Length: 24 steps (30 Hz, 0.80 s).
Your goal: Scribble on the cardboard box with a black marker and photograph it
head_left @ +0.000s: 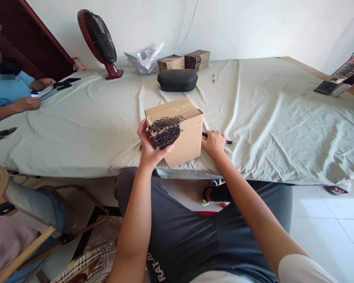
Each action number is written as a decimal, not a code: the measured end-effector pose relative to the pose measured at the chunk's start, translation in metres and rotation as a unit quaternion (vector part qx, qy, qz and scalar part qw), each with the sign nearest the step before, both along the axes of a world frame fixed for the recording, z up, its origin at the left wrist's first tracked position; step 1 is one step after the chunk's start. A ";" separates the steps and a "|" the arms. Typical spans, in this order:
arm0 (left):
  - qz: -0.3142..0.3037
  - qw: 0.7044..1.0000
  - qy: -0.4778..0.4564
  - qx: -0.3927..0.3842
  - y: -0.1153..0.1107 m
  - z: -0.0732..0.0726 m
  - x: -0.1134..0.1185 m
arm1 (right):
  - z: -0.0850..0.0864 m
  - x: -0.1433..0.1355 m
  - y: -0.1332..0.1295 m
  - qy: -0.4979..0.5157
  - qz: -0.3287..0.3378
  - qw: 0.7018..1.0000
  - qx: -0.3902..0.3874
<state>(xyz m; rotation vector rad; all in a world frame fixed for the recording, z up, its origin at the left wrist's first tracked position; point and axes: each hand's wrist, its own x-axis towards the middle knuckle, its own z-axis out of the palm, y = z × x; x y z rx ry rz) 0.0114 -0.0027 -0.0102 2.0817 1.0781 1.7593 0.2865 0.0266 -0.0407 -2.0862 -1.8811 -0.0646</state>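
A brown cardboard box (190, 135) stands tilted near the front edge of the cloth-covered table, a dense patch of black scribble (166, 133) on its left corner. My left hand (152, 147) grips that corner, thumb along the front and fingers behind the left side. Just beyond the box's lower right edge, my right hand (214, 142) is closed over a slim black marker (229, 142), whose ends stick out on both sides of the hand. The fingertips of the right hand are partly hidden from above.
Behind the box lie a black zip case (177, 80), two scribbled boxes (197, 59), a clear plastic basket (144, 63) and a red fan (102, 39). A small pen (214, 78) lies further right. A person in blue (8, 92) sits at the left, near dark glasses (2, 134).
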 end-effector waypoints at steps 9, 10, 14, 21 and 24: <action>-0.014 1.000 -0.007 0.010 0.000 0.000 0.000 | 0.009 0.000 -0.003 0.024 0.020 0.999 -0.013; -0.012 1.000 -0.006 0.009 0.000 0.000 0.000 | 0.008 0.000 -0.003 0.024 0.022 0.999 -0.011; -0.009 1.000 -0.004 0.006 0.000 0.000 0.000 | 0.004 0.002 0.001 0.011 0.044 0.999 -0.011; -0.006 1.000 0.000 0.020 0.003 0.000 0.001 | -0.006 0.005 0.007 -0.029 0.121 0.992 -0.008; -0.006 1.000 -0.004 0.023 0.004 0.000 0.002 | -0.009 0.004 0.009 -0.041 0.119 0.992 -0.002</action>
